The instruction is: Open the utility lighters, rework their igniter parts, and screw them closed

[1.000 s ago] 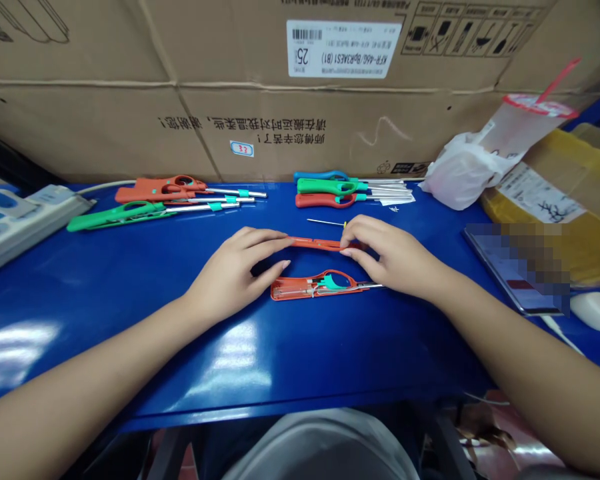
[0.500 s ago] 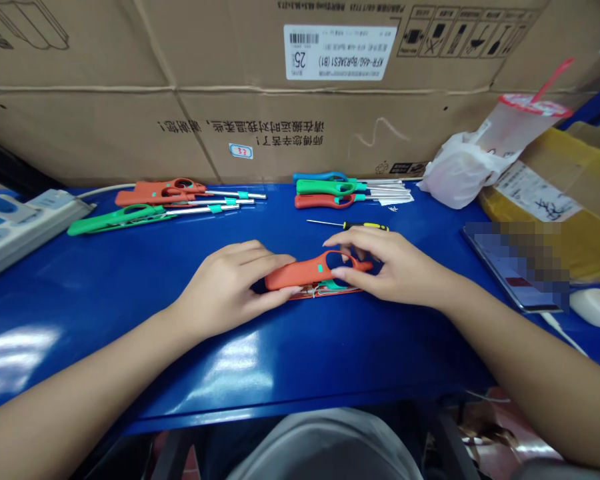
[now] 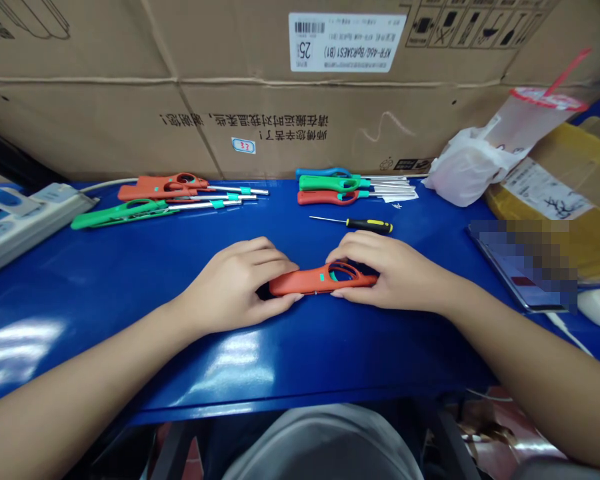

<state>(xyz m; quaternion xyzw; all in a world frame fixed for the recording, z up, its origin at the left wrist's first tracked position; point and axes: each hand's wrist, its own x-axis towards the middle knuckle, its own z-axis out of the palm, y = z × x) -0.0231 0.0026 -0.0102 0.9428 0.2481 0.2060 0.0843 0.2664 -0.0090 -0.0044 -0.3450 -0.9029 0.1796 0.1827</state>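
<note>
An orange lighter casing [image 3: 307, 281], the handle of a long-reach lighter, lies across the middle of the blue table. Its top half rests over the lower one, with a thin gap along the near edge. Green shows through the trigger loop. My left hand [image 3: 247, 283] grips the casing's left end between thumb and fingers. At the loop end, my right hand [image 3: 380, 270] pinches the casing, thumb on the near side and fingers on the far side. A black-and-yellow screwdriver [image 3: 370, 225] lies just beyond my right hand.
Orange lighter parts [image 3: 155, 188] and a green lighter [image 3: 123, 212] lie back left, beside a white power strip [image 3: 27, 217]. Several lighters [image 3: 330, 183] lie at the back centre. A bagged cup [image 3: 515, 127], phone [image 3: 523, 267] and taped parcel [image 3: 575, 207] stand right. A large carton [image 3: 260, 100] closes the back.
The top casing half has come down onto the lower half, covering the inner parts that showed along the near edge. My right hand has closed in around the loop end.
</note>
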